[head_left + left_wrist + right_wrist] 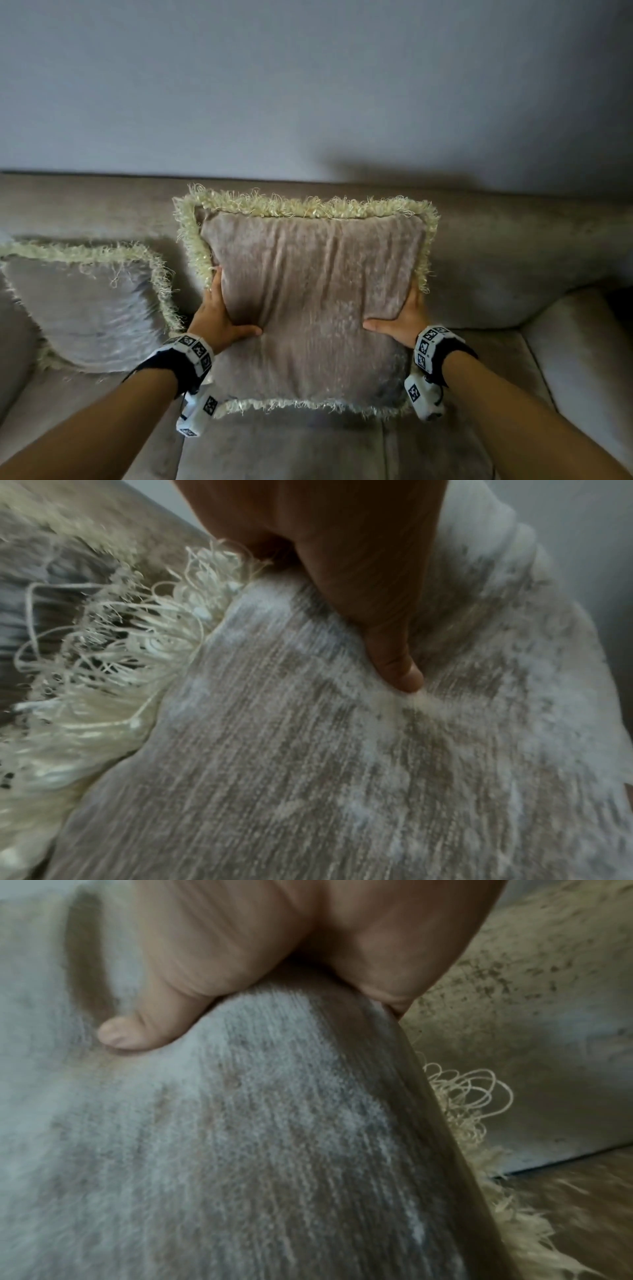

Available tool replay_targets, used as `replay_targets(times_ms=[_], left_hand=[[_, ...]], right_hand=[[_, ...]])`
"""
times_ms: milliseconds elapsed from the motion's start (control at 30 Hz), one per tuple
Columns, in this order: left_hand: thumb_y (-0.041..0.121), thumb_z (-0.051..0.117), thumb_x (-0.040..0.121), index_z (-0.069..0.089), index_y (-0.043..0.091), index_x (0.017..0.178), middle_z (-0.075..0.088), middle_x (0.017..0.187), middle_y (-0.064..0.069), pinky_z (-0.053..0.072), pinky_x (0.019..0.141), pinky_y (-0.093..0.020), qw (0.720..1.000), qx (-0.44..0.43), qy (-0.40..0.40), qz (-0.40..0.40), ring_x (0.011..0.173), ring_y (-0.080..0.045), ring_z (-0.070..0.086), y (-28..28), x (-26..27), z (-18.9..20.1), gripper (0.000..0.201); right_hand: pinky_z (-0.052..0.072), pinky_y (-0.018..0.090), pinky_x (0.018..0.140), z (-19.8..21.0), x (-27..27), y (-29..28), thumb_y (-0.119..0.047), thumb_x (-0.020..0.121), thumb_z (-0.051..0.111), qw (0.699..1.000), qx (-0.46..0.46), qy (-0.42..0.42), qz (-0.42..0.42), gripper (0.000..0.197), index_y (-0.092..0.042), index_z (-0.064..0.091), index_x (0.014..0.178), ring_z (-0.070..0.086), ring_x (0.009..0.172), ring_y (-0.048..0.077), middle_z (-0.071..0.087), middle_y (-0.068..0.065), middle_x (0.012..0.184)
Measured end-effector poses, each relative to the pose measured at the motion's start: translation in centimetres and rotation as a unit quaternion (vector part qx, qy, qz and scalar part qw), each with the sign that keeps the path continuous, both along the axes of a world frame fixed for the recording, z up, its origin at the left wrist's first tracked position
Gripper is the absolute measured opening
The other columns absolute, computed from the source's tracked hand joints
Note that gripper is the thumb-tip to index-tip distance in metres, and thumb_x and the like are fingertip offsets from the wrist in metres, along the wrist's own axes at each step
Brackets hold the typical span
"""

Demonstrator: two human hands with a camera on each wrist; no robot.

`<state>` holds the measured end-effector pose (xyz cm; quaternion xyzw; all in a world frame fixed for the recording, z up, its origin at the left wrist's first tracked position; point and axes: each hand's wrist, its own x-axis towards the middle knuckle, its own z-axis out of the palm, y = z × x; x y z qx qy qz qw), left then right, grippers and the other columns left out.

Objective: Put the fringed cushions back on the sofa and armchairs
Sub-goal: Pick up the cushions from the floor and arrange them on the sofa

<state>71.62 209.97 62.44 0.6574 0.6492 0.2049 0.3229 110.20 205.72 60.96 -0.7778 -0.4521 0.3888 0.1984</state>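
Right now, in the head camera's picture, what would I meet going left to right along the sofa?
Fringed beige cushion leaning against the sofa back → left hand → fringed taupe velvet cushion held upright → right hand → padded beige sofa armrest.

Left hand (219,317) fingers: hidden behind the held cushion (310,305); only thumb shows on its face.
Right hand (406,317) fingers: likewise hidden behind that cushion.
Second cushion (85,308): left of the held cushion, cut off by the frame edge.
Sofa (496,260): ends cropped.
Wrist views: blurred; the surface beyond the cushion's fringe is probably sofa.
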Motion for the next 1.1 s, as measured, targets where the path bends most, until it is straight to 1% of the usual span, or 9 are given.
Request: replay_targets(times_ms=[267,467,600,667,733,800,867,1000,1100], left_hand=[[0.064,0.091,0.029,-0.006,0.037,0.151,0.011,0.162,0.002,0.028,0.116,-0.057,0.999,-0.003,-0.045,0.014,0.148,-0.027,0.019,6.9,-2.2,-9.3,0.158],[0.037,0.099,0.041,-0.007,0.03,0.154,0.022,0.154,-0.014,0.031,0.114,-0.056,0.998,-0.022,0.047,0.047,0.141,-0.036,0.028,9.4,-4.1,-19.5,0.155],[0.022,0.077,0.079,0.016,0.02,0.155,0.033,0.142,-0.024,0.04,0.105,-0.056,0.968,-0.085,0.175,0.157,0.126,-0.046,0.042,8.1,-4.2,-23.6,0.097],[0.02,0.064,0.083,0.044,0.005,0.137,0.044,0.13,-0.025,0.043,0.096,-0.055,0.966,-0.016,0.189,0.174,0.114,-0.047,0.048,5.9,-3.1,-23.9,0.059],[0.029,0.057,0.083,0.057,0.006,0.114,0.055,0.114,-0.018,0.045,0.086,-0.049,0.974,0.117,0.18,0.07,0.1,-0.04,0.053,3.1,-0.7,-22.9,0.039],[0.033,0.052,0.088,0.06,0.014,0.112,0.06,0.119,-0.01,0.044,0.09,-0.046,0.958,0.221,0.153,-0.099,0.107,-0.034,0.056,1.5,2.5,-21.4,0.032],[0.03,0.05,0.093,0.058,0.017,0.126,0.054,0.14,-0.005,0.035,0.109,-0.048,0.933,0.273,0.138,-0.191,0.132,-0.029,0.047,2.2,5.4,-19.9,0.037],[0.038,0.029,0.102,0.025,0.018,0.152,0.018,0.162,-0.004,0.005,0.122,-0.05,0.928,0.233,0.238,-0.17,0.151,-0.024,0.008,7.4,7.3,-20.7,0.055],[0.053,0.013,0.101,0.005,0.023,0.155,0.006,0.163,-0.006,-0.006,0.121,-0.047,0.901,0.211,0.346,-0.154,0.15,-0.022,0.002,11.9,3.5,-22.9,0.062]], right_hand=[[0.025,0.049,0.117,-7.9,-2.4,5.1,-0.055,0.04,0.095,0.999,0.038,-0.006,-0.029,0.152,-0.038,-0.005,0.153,0.023,0.143,0.025,0.015,-0.003,0.157],[0.028,0.054,0.117,-18.8,-3.9,7.5,-0.062,0.038,0.092,1.0,0.01,-0.012,-0.019,0.152,-0.05,-0.014,0.146,0.023,0.144,0.03,0.012,-0.002,0.156],[0.033,0.057,0.113,-24.0,-5.1,5.6,-0.053,0.064,0.085,0.994,-0.007,-0.106,-0.015,0.133,-0.051,-0.023,0.142,0.022,0.142,0.038,0.001,-0.001,0.155],[0.044,0.059,0.102,-24.5,-7.3,3.5,-0.039,0.071,0.083,0.981,0.074,-0.176,-0.04,0.113,-0.039,0.0,0.148,0.034,0.132,0.043,0.01,-0.001,0.149],[0.049,0.058,0.092,-23.3,-10.2,1.8,-0.019,0.072,0.079,0.964,0.183,-0.189,0.028,0.086,-0.027,0.027,0.14,0.045,0.12,0.041,0.024,0.003,0.139],[0.043,0.058,0.1,-21.3,-12.7,1.6,-0.009,0.072,0.074,0.927,0.278,-0.184,0.172,0.072,-0.022,0.04,0.134,0.046,0.124,0.036,0.034,0.006,0.139],[0.028,0.055,0.114,-19.3,-14.5,3.6,-0.014,0.08,0.066,0.869,0.348,-0.216,0.277,0.065,-0.018,0.041,0.141,0.037,0.138,0.03,0.036,0.008,0.15],[0.003,0.054,0.122,-18.6,-15.2,9.8,-0.039,0.098,0.033,0.827,0.283,-0.349,0.338,0.066,-0.016,0.012,0.156,0.009,0.152,0.024,0.005,0.003,0.165],[-0.008,0.047,0.122,-20.9,-10.7,12.4,-0.054,0.102,0.021,0.792,0.213,-0.451,0.351,0.068,-0.018,0.004,0.157,-0.001,0.152,0.021,-0.004,0.004,0.163]])
